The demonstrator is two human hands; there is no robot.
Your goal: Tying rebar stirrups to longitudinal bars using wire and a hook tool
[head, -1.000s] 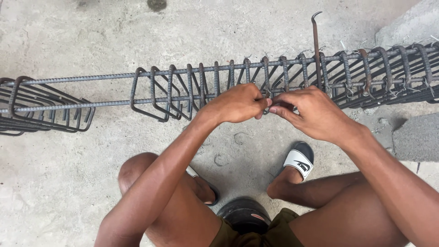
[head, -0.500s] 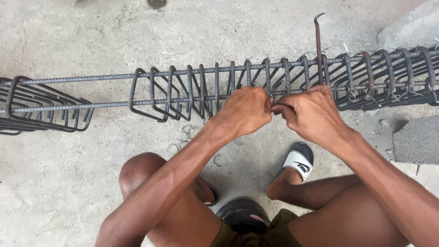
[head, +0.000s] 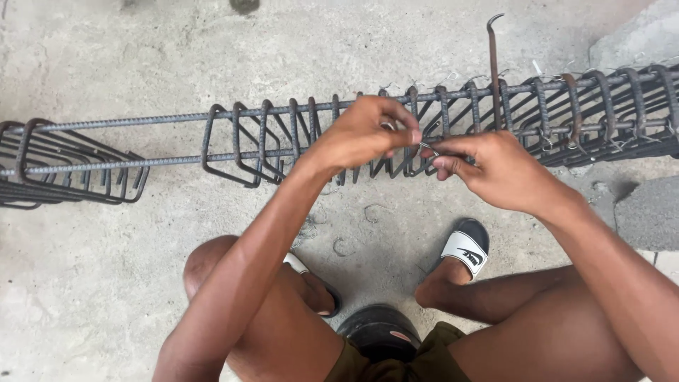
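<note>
- Lower centre of the frame: the person sits low, knees apart, with a dark round seat (head: 378, 332) between the thighs and a black-and-white slide sandal (head: 465, 249) on the concrete floor (head: 106, 283). Short bent wire offcuts (head: 343, 246) lie on the floor between the feet.
- Middle of the frame: the left hand (head: 357, 134) and the right hand (head: 495, 170) have lifted off the lower bar, where they were pressed together half a second ago. They now sit slightly higher and a little apart.
- Left hand: fingers closed in a pinch on one end of a thin tie wire (head: 426, 146). Right hand: fingers curled, thumb and forefinger pinching the other end. The wire spans the short gap between them.
- Judgement: the lift suggests the wire is being drawn up around a bar-and-stirrup crossing, not yet twisted tight.
- Behind the hands: the rebar cage (head: 283, 134) runs across the frame from left to right; stirrups crowd together at centre, and those at the right edge carry wire ties.
- Upper right: a hooked tying tool (head: 493, 64) stands upright in the cage, untouched.
</note>
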